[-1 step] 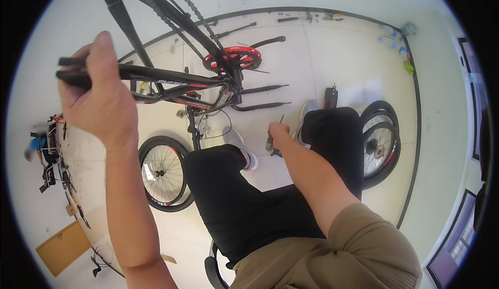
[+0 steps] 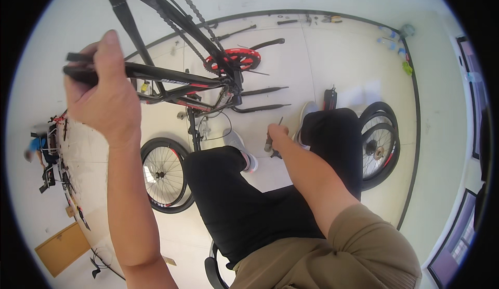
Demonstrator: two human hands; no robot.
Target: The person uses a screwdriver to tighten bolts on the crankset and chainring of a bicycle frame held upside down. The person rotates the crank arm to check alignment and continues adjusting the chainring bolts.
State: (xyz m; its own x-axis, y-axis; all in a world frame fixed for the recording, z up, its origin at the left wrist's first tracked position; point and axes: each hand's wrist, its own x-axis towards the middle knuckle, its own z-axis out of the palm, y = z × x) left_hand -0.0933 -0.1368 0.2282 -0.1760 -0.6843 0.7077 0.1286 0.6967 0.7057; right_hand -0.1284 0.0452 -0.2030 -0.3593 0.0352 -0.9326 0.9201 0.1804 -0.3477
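Gripping a dark tube of the bicycle frame (image 2: 176, 77) at upper left: left hand (image 2: 106, 99), closed around it, thumb up; most fingers hidden behind palm and tube, so exact finger placement can't be told. Frame runs from there to upper center. Chain (image 2: 195, 9) cut off by top edge. Red chainring (image 2: 244, 54) at upper center, partly behind frame. Right hand (image 2: 279, 133), center of frame, closed on a small thin-shafted tool (image 2: 281, 121), shaft poking up; rest mostly covered by the fist, exact kind unclear. Spoked wheel (image 2: 160, 175) lower left of center, right side partly behind the knee. Overlapping wheels (image 2: 373, 146) at right, left edges hidden by the leg. Person (image 2: 35, 144) at far left, too blurred to make out.
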